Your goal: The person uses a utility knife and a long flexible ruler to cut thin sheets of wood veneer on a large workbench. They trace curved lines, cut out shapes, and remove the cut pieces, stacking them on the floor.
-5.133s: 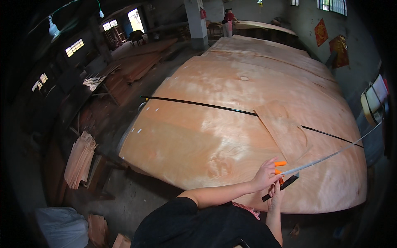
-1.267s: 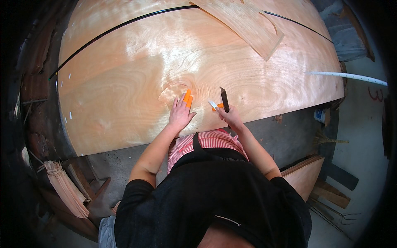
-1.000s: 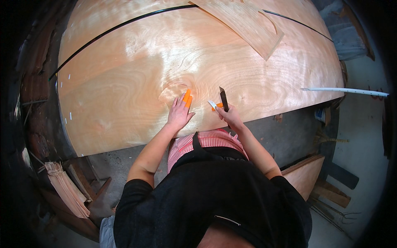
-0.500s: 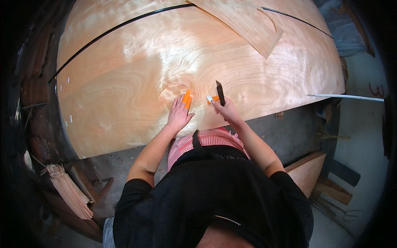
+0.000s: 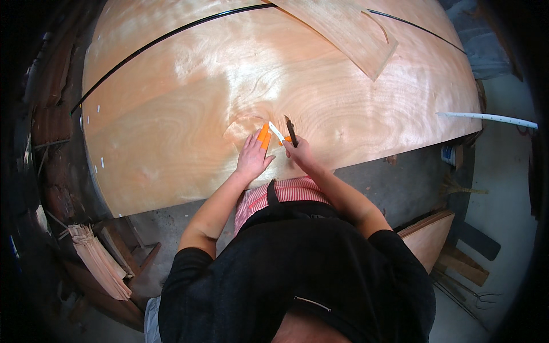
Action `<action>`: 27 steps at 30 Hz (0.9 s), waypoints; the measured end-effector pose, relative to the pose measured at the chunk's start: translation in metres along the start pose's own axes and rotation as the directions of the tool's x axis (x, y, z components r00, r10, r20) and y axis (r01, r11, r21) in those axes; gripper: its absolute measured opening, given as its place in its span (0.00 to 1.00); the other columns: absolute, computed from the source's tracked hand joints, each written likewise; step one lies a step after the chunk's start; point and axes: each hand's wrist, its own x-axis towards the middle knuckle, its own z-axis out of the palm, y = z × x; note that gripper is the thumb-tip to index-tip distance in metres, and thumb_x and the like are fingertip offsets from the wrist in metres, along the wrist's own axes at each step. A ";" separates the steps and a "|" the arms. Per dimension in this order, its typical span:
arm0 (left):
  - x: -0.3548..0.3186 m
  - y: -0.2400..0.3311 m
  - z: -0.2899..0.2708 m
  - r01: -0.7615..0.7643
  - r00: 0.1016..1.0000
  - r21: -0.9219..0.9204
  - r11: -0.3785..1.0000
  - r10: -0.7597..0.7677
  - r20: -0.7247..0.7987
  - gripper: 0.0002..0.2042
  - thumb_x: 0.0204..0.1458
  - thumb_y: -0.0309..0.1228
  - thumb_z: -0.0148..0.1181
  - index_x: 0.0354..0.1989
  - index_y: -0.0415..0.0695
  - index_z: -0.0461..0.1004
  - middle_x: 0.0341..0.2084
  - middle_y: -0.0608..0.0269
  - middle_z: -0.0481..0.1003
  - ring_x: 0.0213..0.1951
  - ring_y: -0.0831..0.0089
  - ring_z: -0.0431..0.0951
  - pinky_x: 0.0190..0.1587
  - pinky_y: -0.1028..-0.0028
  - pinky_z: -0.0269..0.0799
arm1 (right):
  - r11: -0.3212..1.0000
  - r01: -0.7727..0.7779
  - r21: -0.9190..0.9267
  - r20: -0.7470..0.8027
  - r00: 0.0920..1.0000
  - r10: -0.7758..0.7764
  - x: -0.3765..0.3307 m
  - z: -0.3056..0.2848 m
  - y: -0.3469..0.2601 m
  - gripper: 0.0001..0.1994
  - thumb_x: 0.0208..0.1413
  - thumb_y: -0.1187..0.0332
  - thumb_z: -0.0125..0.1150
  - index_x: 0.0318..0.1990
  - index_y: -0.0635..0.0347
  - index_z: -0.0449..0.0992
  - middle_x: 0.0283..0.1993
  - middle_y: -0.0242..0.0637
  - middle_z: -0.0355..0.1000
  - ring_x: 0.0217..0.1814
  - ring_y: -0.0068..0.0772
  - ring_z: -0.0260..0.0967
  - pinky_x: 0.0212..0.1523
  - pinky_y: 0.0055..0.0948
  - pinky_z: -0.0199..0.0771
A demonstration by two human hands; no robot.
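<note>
My left hand (image 5: 253, 158) lies on a large sheet of light wood veneer (image 5: 171, 137), fingers stretched out, with orange covers (image 5: 263, 135) on some of them. Just right of it, my right hand (image 5: 300, 154) is closed round a dark, flat knife-like blade (image 5: 291, 130) with a slanted tip pointing up and away. A narrow white strip (image 5: 277, 132) sticks out from the same fingers and slants to the left fingertips. Another orange cover shows on a right finger. Under the left fingertips is a roundish outlined patch (image 5: 243, 128) in the veneer.
A loose veneer piece (image 5: 366, 60) lies across the far side, near a long black strip (image 5: 171, 34). Another white strip (image 5: 486, 116) extends past the right edge. Small white marks (image 5: 96, 169) line the left edge. Stacked wood strips (image 5: 100, 263) stand at lower left, boards (image 5: 429, 237) at lower right.
My right hand has moved left, closer to my left hand, and more of the white strip shows, reaching the left fingertips. The whole view has shifted slightly.
</note>
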 end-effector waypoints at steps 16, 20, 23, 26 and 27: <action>0.025 0.018 -0.013 -0.042 0.984 0.187 0.981 0.008 0.179 0.31 0.36 0.45 0.58 0.50 0.43 0.61 0.47 0.57 0.61 0.50 0.62 0.57 0.51 0.65 0.52 | 0.891 0.057 -0.450 0.126 0.992 0.000 0.011 -0.026 -0.014 0.08 0.47 0.66 0.55 0.26 0.62 0.71 0.16 0.28 0.65 0.17 0.17 0.61 0.19 0.20 0.62; 0.024 0.018 -0.012 -0.035 0.980 0.235 0.971 -0.013 0.200 0.31 0.35 0.45 0.60 0.49 0.43 0.62 0.49 0.57 0.60 0.49 0.63 0.58 0.51 0.66 0.53 | 0.703 0.072 -0.707 0.289 0.937 0.195 0.027 -0.070 -0.063 0.10 0.46 0.65 0.55 0.25 0.65 0.71 0.18 0.32 0.67 0.18 0.20 0.62 0.20 0.22 0.63; 0.025 0.018 -0.013 0.019 0.995 0.079 0.997 -0.027 0.096 0.29 0.37 0.41 0.59 0.49 0.41 0.62 0.49 0.54 0.60 0.50 0.59 0.58 0.51 0.65 0.55 | 0.922 0.111 -0.372 0.350 0.936 0.028 0.032 -0.088 -0.048 0.11 0.47 0.64 0.54 0.25 0.65 0.71 0.17 0.31 0.66 0.18 0.20 0.61 0.20 0.21 0.61; 0.011 -0.007 -0.003 0.107 0.984 -0.067 0.992 -0.116 -0.136 0.26 0.39 0.37 0.57 0.48 0.38 0.62 0.49 0.52 0.60 0.52 0.55 0.57 0.53 0.64 0.55 | 0.974 0.045 -0.222 0.267 0.964 0.017 0.027 -0.055 -0.060 0.10 0.49 0.64 0.53 0.28 0.62 0.71 0.17 0.28 0.65 0.14 0.16 0.56 0.16 0.17 0.55; 0.005 -0.012 -0.005 0.159 0.969 -0.060 0.985 -0.167 -0.180 0.25 0.39 0.35 0.57 0.47 0.37 0.62 0.49 0.51 0.59 0.53 0.55 0.57 0.53 0.64 0.55 | 0.981 0.016 -0.195 0.242 0.970 0.033 0.025 -0.038 -0.066 0.10 0.49 0.63 0.53 0.29 0.61 0.70 0.16 0.27 0.65 0.13 0.15 0.55 0.13 0.16 0.52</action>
